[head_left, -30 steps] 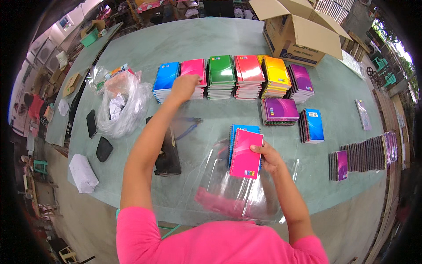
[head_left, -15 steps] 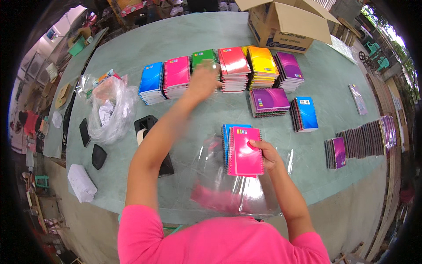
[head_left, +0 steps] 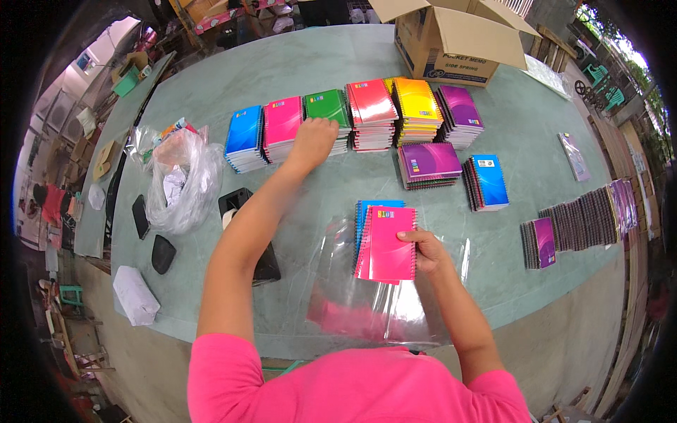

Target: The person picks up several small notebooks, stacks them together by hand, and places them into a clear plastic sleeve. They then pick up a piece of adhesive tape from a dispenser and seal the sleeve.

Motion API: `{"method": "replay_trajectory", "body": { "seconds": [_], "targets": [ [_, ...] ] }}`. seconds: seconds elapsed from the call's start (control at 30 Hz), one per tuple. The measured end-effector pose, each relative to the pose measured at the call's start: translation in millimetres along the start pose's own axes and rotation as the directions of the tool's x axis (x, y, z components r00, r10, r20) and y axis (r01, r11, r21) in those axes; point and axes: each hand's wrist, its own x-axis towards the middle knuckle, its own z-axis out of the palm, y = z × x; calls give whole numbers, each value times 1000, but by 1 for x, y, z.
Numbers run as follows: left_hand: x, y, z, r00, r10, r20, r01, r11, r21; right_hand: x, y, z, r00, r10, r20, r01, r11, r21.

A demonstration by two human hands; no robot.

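Clock centre: the notebooks in the right hand; twelve lay away from the wearer.

Right hand (head_left: 427,252): held a fanned set by its three o'clock edge, thumb clamped on top. Set comprised spiral-bound pink notebooks (head_left: 391,247) over a blue notebook (head_left: 383,204), which showed toward twelve. A clear plastic sheet (head_left: 337,299) lay beneath, spreading toward six.

Left hand (head_left: 316,139): stood at eleven, over the near edge of the green stack (head_left: 326,106), fingers bent and close together; whether they gripped a notebook could not be told.

Neighbouring stock: pink stack (head_left: 283,116) between ten and eleven; blue stack (head_left: 244,127) at ten; red stack (head_left: 370,99) and yellow stack (head_left: 418,97) near twelve; purple stack (head_left: 460,106) at one. A blue-topped pile (head_left: 492,180) sat at two; a cardboard box (head_left: 462,42) stood open beyond, near one.
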Motion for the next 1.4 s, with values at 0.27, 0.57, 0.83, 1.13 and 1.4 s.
{"method": "replay_trajectory", "body": {
  "seconds": [0.27, 0.57, 0.83, 1.13, 1.4],
  "targets": [
    [4, 56, -106, 936, 351, 29, -119, 393, -912, -15, -28, 18, 999, 9, 35, -20, 947, 320],
    [-1, 2, 30, 981, -174, -80, 163, 978, -126, -21, -9, -6, 983, -183, 20, 179, 975, 129],
    [8, 2, -23, 936, -203, -288, 148, 968, -203, -27, -9, 0, 984, -178, -21, 180, 979, 93],
    [-3, 116, -144, 966, -107, -234, -166, 436, -885, -37, -3, 13, 983, -167, -79, 170, 985, 29],
    [-64, 154, -69, 904, 390, -173, -410, 679, -610, -74, 7, -2, 994, -91, 52, 82, 984, 161]
  ]
}}
